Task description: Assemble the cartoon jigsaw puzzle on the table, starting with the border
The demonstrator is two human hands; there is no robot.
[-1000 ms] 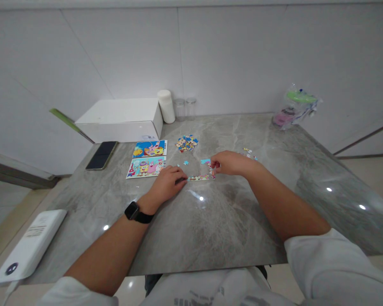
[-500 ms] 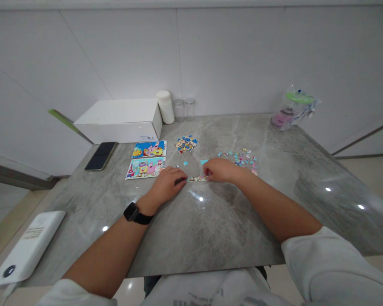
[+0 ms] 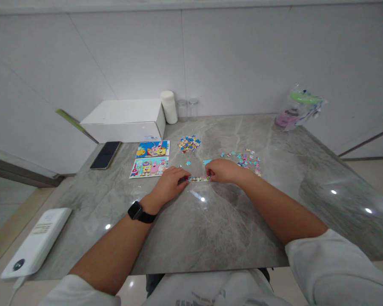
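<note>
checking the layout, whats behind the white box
Behind the white box only the wall shows; a white bottle and two jars stand beside its right end. The tabletop directly behind it is hidden.

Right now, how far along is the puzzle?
Done: only a short joined strip of colourful puzzle pieces. In hand: left hand and right hand pinch its two ends. Left: the loose multicoloured pile and the scattered blue-pink pieces remain unjoined.

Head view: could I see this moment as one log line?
left hand: on puzzle strip | right hand: on strip | loose pieces: beside
</note>
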